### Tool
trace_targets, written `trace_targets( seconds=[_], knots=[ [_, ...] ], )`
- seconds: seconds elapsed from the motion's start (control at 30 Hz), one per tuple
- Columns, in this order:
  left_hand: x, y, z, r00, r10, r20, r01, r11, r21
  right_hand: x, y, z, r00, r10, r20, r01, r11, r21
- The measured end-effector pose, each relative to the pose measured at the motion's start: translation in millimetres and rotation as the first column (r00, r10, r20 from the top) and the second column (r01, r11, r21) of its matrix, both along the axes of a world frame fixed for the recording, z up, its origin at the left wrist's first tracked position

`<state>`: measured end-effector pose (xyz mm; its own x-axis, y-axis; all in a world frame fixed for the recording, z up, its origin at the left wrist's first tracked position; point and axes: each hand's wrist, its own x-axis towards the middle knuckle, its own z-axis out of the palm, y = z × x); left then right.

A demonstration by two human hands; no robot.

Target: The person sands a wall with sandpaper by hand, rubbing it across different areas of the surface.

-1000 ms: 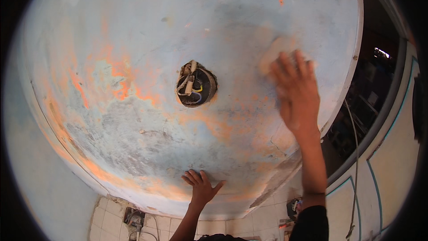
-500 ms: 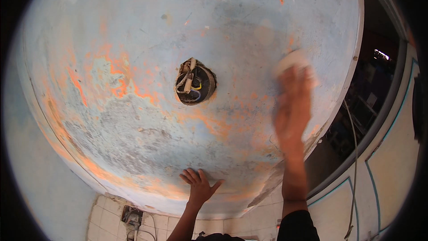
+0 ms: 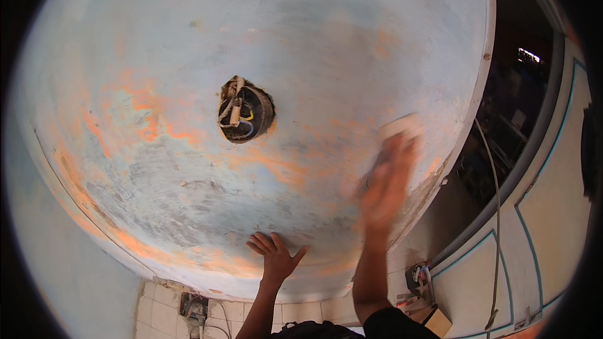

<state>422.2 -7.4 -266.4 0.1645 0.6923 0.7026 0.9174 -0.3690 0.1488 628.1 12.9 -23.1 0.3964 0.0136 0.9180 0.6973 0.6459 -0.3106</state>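
My left hand (image 3: 278, 259) lies open on the lower part of the worn pale-blue wall (image 3: 326, 44), fingers spread and thumb out to the right. Farther right and higher, my right hand (image 3: 386, 179) is smeared by motion. Under its fingers it holds a pale, flat sheet (image 3: 402, 127), which looks like sandpaper, against the wall. The sheet's upper edge sticks out past the fingertips; the palm hides the rest. Orange patches and grey scuffs mark the wall surface around both hands.
A round wall hole (image 3: 246, 113) with loose wires sits left of my right hand. A dark doorway (image 3: 502, 125) opens at the right, with a hanging cable (image 3: 496, 213) beside it. Below are floor tiles (image 3: 301, 311), an open electrical box (image 3: 193, 307) and a small carton (image 3: 438, 322).
My right hand and the sheet have slid down the wall and slightly left. My left hand keeps its place on the wall, while the whole view has shifted a little.
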Motion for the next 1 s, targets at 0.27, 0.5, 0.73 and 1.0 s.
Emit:
trace_targets(
  seconds=[0.27, 0.5, 0.73, 1.0],
  knots=[
    [-4, 6, -6, 0.999, -0.012, 0.031, 0.011, 1.000, 0.016, -29, -29, -117, 0.835, -0.004, 0.550, 0.289, 0.854, -0.432],
    [5, 5, -2, 1.000, -0.007, 0.006, 0.007, 0.999, 0.046, 9, -14, -109, 0.993, -0.053, -0.110, 0.031, 0.981, -0.192],
    [-1, 0, 3, 1.000, 0.019, -0.014, -0.018, 0.998, 0.052, -5, -36, -176, 0.877, -0.025, 0.480, 0.289, 0.825, -0.485],
    [6, -7, 6, 0.995, 0.055, -0.078, -0.053, 0.998, 0.019, 26, -41, -190, 0.984, 0.003, -0.176, -0.058, 0.948, -0.312]
  ],
)
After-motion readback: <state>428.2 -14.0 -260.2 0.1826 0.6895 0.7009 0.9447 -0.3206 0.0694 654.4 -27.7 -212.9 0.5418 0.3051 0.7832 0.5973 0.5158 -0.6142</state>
